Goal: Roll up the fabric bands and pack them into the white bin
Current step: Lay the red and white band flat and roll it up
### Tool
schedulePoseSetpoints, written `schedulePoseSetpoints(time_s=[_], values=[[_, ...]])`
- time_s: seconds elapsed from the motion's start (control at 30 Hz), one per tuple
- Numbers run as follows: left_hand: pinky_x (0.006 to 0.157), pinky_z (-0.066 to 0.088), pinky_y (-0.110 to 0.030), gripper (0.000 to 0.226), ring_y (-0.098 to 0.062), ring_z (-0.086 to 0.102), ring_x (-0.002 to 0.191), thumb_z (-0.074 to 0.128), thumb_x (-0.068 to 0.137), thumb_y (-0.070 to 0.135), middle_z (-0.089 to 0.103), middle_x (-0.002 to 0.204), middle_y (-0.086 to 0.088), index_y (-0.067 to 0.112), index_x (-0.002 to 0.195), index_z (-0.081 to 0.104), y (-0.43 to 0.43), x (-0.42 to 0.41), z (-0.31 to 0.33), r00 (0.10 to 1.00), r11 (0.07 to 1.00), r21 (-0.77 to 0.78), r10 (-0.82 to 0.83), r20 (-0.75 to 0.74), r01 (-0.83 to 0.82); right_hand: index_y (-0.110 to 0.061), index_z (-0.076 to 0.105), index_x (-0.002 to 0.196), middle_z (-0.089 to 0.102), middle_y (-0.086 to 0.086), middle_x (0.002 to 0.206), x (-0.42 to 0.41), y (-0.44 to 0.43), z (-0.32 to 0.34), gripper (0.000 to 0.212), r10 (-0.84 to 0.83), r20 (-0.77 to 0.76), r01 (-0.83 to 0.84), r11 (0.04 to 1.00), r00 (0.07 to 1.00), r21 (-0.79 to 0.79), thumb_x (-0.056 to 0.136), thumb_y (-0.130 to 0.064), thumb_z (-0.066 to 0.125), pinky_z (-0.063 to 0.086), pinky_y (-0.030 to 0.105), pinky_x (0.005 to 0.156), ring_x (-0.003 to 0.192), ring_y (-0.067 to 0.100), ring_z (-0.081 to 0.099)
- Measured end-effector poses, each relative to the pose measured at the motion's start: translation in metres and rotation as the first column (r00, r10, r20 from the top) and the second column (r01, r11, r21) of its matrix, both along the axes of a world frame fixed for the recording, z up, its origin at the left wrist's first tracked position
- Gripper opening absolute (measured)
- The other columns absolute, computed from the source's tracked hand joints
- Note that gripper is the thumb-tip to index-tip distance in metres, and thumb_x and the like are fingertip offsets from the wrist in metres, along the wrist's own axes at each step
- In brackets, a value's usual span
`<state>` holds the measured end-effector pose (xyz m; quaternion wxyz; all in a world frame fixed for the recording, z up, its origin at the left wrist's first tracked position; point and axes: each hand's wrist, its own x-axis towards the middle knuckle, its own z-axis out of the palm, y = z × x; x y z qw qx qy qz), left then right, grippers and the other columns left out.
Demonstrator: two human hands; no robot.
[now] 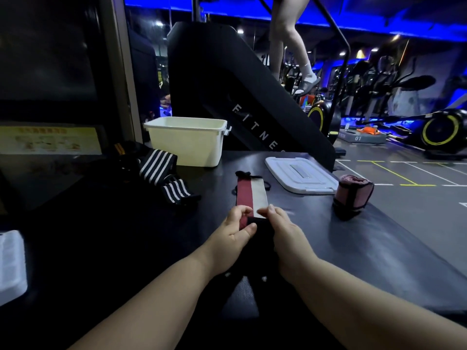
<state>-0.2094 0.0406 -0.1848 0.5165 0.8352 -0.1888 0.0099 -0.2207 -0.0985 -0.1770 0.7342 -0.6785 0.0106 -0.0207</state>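
Band (pixel 252 194) on black table (pixel 141 238); gym floor (pixel 409 178)

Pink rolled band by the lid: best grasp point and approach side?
Probably its curved side wall, mid-height, with the right hand coming from the near side. The pink rolled band seems to stand on end, so squeezing across the roll keeps the wraps closed; the bin lid crowds its far left.
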Motion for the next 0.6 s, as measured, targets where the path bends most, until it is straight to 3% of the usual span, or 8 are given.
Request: schedulePoseSetpoints(time_s=[0.1,0.2,0.3,0.37,0.47,0.53,0.6], values=[[0.085,0.027,0.006,0.038,-0.002,0.039,0.123,0.042,0.103,0.021,0.041,0.136,0.004,0.019,0.139,0.030,-0.003,0.001,0.002,0.999,0.999,-0.019,-0.030,-0.031,0.029,-0.033,0.066,0.105,0.068,0.010,0.112,0.002,-0.002,0.001,0.023,0.068,-0.026,-0.065,0.992,0.997,0.105,0.092,-0.049,0.055,0.050,0.054,0.097,0.106,0.030,0.066],[0.094,0.033,-0.008,0.030,-0.008,0.045,0.123,0.041,0.104,0.027,0.046,0.136,0.001,0.025,0.132,0.033,0.000,0.006,0.000,0.998,0.999,-0.031,-0.029,-0.048,0.027,-0.039,0.061,0.117,0.069,0.010,0.115,0.005,-0.006,0.005,0.024,0.169,0.004,-0.167,0.973,0.986,0.157,0.094,-0.043,0.055,0.049,0.051,0.099,0.107,0.029,0.066],[0.094,0.042,-0.020,0.022,-0.012,0.053,0.115,0.042,0.103,0.031,0.055,0.124,-0.004,0.024,0.124,0.043,0.002,0.009,-0.002,0.996,0.999,-0.042,-0.028,-0.081,0.025,-0.042,0.057,0.119,0.070,0.007,0.110,0.007,-0.012,0.005,0.030,0.210,0.017,-0.209,0.976,0.978,-0.059,0.090,-0.035,0.059,0.050,0.046,0.096,0.103,0.025,0.067],[0.095,0.044,-0.026,0.023,-0.013,0.056,0.111,0.046,0.100,0.036,0.059,0.118,-0.003,0.024,0.120,0.047,0.002,0.008,-0.002,0.998,0.999,-0.045,-0.016,-0.068,0.013,-0.037,0.055,0.122,0.069,0.006,0.110,0.007,-0.016,0.003,0.028,0.257,0.022,-0.251,0.957,0.966,-0.144,0.098,-0.022,0.054,0.052,0.038,0.090,0.099,0.018,0.066],[0.094,0.045,-0.027,0.021,-0.011,0.058,0.108,0.052,0.099,0.032,0.062,0.111,0.001,0.022,0.117,0.053,0.002,0.005,0.001,0.999,0.997,-0.074,0.008,-0.042,-0.011,-0.033,0.053,0.115,0.061,-0.005,0.113,0.006,-0.022,0.002,0.018,0.282,0.082,-0.232,0.896,0.956,-0.378,0.101,-0.024,0.049,0.044,0.012,0.078,0.090,-0.008,0.059],[0.086,0.047,-0.027,0.017,-0.013,0.059,0.099,0.052,0.099,0.031,0.063,0.104,0.002,0.021,0.114,0.051,0.002,0.004,0.002,1.000,0.996,-0.081,0.022,-0.020,-0.024,-0.033,0.052,0.111,0.054,-0.004,0.116,0.009,-0.031,0.001,0.013,0.282,0.192,-0.112,0.785,0.940,-0.609,0.101,-0.026,0.049,0.038,0.007,0.085,0.099,-0.012,0.050],[0.085,0.048,-0.033,0.021,-0.016,0.058,0.092,0.049,0.099,0.039,0.061,0.097,0.002,0.023,0.111,0.044,0.000,0.003,0.002,0.998,0.995,-0.085,0.051,-0.023,-0.052,-0.037,0.051,0.116,0.046,-0.009,0.121,0.011,-0.043,0.003,0.020,0.353,0.217,-0.097,0.691,0.910,-0.716,0.097,-0.032,0.055,0.036,0.010,0.096,0.110,-0.008,0.045]])
